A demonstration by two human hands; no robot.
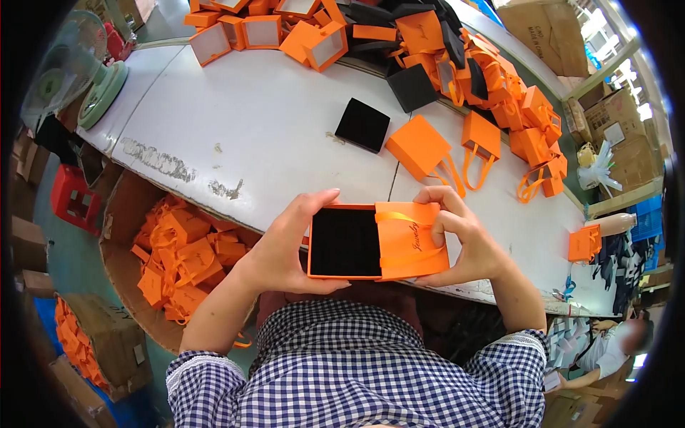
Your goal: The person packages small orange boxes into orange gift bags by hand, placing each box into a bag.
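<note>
Cupping a black-lined tray (344, 242) over the counter's (264, 114) near edge, the left hand (285, 246), in the head view, spanned its sides; the right hand's (472, 244) curled grip clasped the orange sleeve (408, 245). Uneven pressure could have creased the sleeve (or its ribbon (397, 216)). Scuffs (155, 158) marked the counter; boxes (419, 32) crowded its far edge, a fan (105, 91) its left edge.

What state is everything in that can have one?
Held orange box: partly slid open, black inside
Left hand: gripping its drawer end
Right hand: gripping its sleeve end
Black square piece: flat on the table
Large carton: open, heaped with orange pieces
Fan: running or stopped, can't tell
</note>
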